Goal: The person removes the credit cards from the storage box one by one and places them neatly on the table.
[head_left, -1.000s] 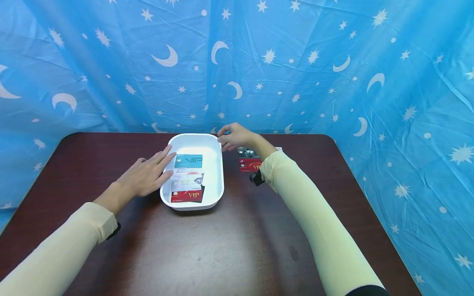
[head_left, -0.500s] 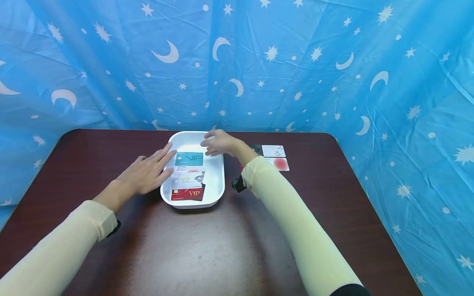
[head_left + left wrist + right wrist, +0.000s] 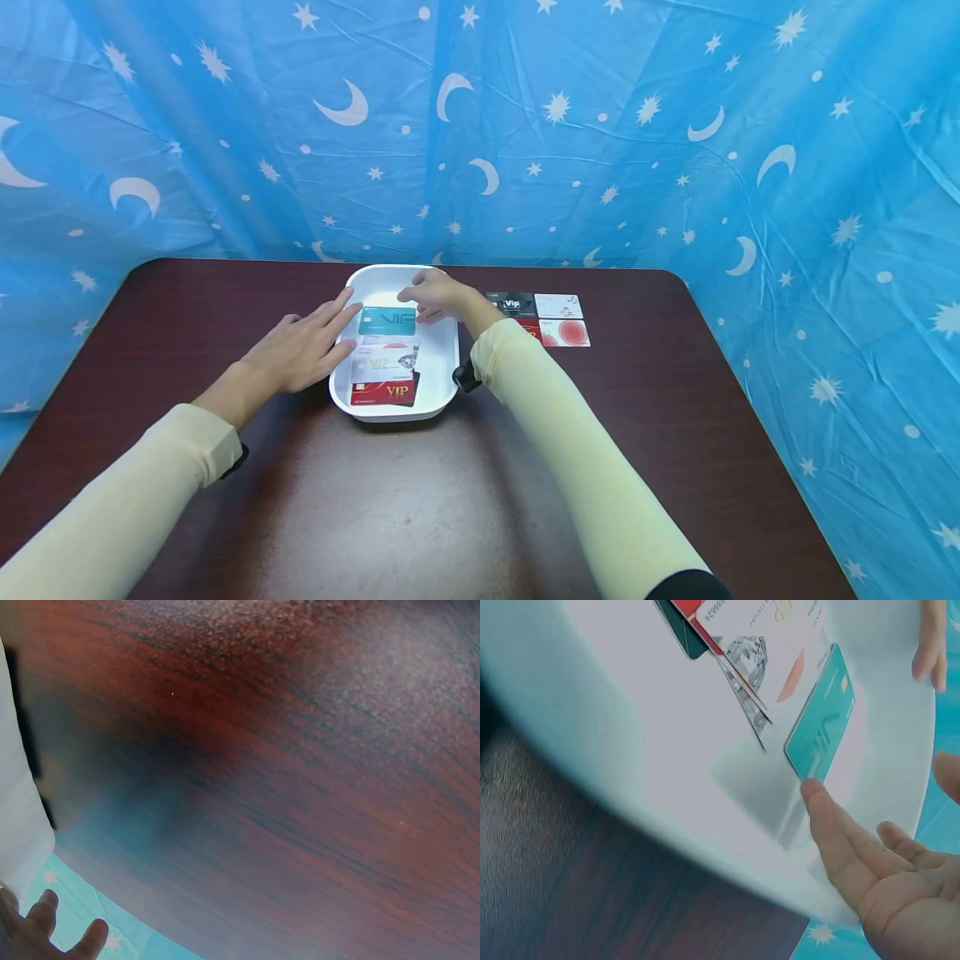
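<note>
A white oval tray [image 3: 441,367] stands on the dark table, cards lying inside it. My left hand [image 3: 300,348] rests at the tray's left rim, fingers spread and fairly straight. My right hand [image 3: 444,296] is over the tray's far right part. In the right wrist view its fingers hold nothing, and one fingertip [image 3: 814,787] is right at the edge of the teal card [image 3: 823,712]. Nearer in the tray lie a white VIP card [image 3: 382,364] and a red VIP card [image 3: 378,393], overlapping others, including a dark green one [image 3: 681,630].
Right of the tray, several cards lie in a block: a black Vip card [image 3: 513,303], a white card [image 3: 558,306], a card with red circles [image 3: 564,332] and a partly hidden red card [image 3: 530,326]. A blue curtain [image 3: 525,133] hangs behind the table [image 3: 337,517].
My right hand has moved left from the tray's right rim to inside the tray near the teal card, uncovering more of the cards on the table. My left hand has stayed at the left rim.
</note>
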A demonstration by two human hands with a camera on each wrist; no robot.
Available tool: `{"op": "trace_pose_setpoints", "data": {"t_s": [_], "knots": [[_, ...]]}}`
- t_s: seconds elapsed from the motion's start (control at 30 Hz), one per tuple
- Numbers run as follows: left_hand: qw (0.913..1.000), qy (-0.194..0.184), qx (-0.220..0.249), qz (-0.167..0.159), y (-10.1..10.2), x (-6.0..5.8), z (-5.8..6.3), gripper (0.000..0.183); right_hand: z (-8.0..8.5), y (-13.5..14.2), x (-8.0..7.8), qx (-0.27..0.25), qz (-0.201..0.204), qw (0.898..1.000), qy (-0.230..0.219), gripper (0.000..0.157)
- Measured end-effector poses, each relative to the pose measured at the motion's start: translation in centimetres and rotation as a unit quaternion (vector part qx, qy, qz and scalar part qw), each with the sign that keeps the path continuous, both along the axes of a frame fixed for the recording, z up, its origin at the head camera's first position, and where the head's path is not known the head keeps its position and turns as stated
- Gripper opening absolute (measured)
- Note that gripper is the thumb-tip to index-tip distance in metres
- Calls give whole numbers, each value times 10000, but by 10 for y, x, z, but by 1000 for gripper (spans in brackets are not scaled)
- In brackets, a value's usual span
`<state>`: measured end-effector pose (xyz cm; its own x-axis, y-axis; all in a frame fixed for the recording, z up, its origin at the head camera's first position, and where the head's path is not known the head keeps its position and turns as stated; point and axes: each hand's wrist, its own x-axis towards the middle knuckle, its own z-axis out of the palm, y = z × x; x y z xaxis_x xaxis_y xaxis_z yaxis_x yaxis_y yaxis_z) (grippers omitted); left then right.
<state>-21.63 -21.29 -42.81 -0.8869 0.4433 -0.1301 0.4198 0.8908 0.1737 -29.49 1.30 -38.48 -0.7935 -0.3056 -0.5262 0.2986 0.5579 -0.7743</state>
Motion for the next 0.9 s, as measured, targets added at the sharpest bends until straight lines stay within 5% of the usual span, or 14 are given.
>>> {"op": "trace_pose_setpoints", "data": {"t_s": [0.33,0.9], "knots": [[10000,-4,28,-11,2,-1,0,71,-9,-17,0,916,-364,9949,199,46],[10000,32,29,-30,0,-1,0,71,-13,-16,3,180,-967,9949,-202,58]]}}
